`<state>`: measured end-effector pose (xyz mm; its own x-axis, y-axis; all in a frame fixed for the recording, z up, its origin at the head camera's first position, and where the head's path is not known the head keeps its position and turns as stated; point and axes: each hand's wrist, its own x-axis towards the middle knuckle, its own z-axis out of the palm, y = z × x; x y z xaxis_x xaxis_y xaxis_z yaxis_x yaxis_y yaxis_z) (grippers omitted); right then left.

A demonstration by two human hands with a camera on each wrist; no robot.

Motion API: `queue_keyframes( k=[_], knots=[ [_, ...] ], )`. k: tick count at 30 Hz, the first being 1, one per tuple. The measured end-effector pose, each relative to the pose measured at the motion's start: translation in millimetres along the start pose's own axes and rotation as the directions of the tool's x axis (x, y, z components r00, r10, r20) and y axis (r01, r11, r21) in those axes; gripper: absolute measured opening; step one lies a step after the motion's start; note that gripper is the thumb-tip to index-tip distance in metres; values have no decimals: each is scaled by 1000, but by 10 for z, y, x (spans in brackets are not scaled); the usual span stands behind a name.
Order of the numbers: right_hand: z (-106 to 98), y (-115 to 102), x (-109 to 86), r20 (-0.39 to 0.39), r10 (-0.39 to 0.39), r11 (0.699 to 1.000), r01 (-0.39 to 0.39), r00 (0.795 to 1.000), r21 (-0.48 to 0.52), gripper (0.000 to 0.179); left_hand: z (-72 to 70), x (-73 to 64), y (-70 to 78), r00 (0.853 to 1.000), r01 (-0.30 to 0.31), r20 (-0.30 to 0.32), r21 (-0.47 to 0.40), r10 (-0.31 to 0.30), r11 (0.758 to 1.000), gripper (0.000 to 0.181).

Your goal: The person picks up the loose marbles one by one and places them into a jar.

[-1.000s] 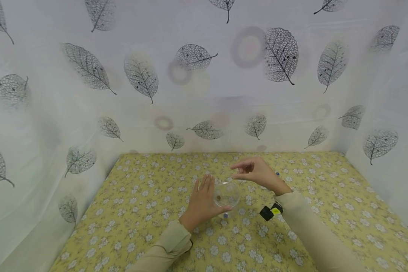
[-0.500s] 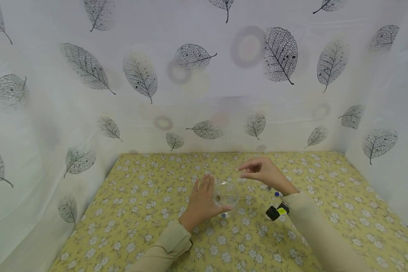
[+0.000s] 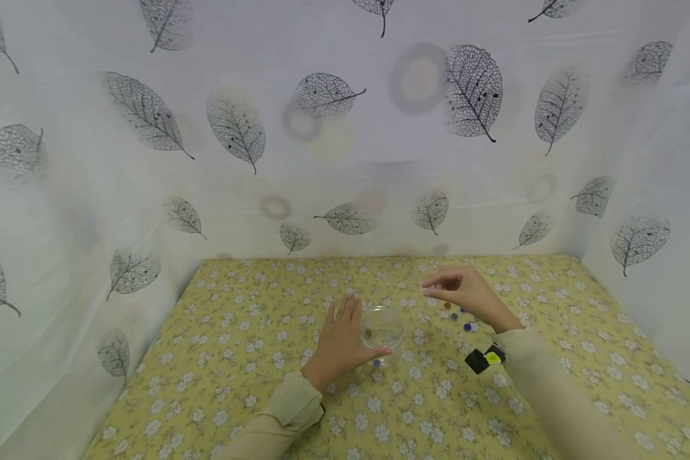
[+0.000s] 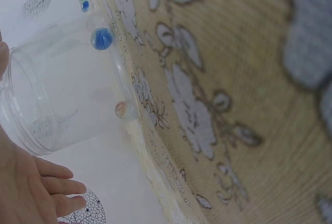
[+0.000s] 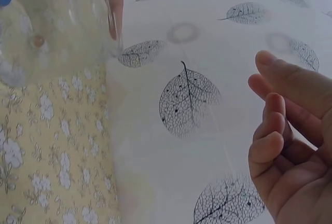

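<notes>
A clear plastic jar (image 3: 395,348) stands mouth-up on the cloth, with a blue marble (image 4: 101,39) and an orange-brown marble (image 4: 122,110) at its bottom. My left hand (image 3: 340,348) lies against the jar's left side, its fingers straight and its thumb along the near side. To the right of the jar, my right hand (image 3: 466,295) hovers above the cloth, with its fingers loosely bent and nothing seen between them. Just below it lie several loose marbles, among them an orange marble (image 3: 447,306), a greenish marble (image 3: 454,316) and a dark blue marble (image 3: 467,327).
Yellow flowered cloth (image 3: 253,358) covers the table. A white curtain (image 3: 379,166) printed with leaves hangs behind it and at both sides. On the right wrist sits a black device (image 3: 477,361) with a yellow patch.
My right hand has moved to the right, away from the jar, and the loose marbles have come into sight beneath it. The left hand and the jar stay nearly still.
</notes>
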<state>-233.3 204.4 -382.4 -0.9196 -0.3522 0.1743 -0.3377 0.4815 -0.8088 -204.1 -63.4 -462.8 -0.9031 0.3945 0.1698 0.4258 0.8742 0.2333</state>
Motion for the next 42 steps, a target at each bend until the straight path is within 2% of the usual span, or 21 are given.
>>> queue_keyframes(
  k=[13,23,30,33,42],
  knots=[
    [-210,282,-144,-34,34,994,-37,999,-107,25,-18,3,9,1000,12,15,21,-12,1000,114],
    [-391,531,-271,-47,60,994,-64,997,-92,29,-18,9,8,1000,13,13,21,-13,1000,113],
    [-463,668,-365,-82,86,988,-95,993,-123,28,-31,2,15,1000,13,22,7,-14,1000,114],
    [-489,738,-389,-81,72,986,-83,994,-145,28,-40,0,21,999,20,31,3,-20,1000,114],
    [-541,943,-452,-88,89,989,-98,992,-111,32,-54,-6,32,999,17,29,13,-17,1000,113]
  ],
)
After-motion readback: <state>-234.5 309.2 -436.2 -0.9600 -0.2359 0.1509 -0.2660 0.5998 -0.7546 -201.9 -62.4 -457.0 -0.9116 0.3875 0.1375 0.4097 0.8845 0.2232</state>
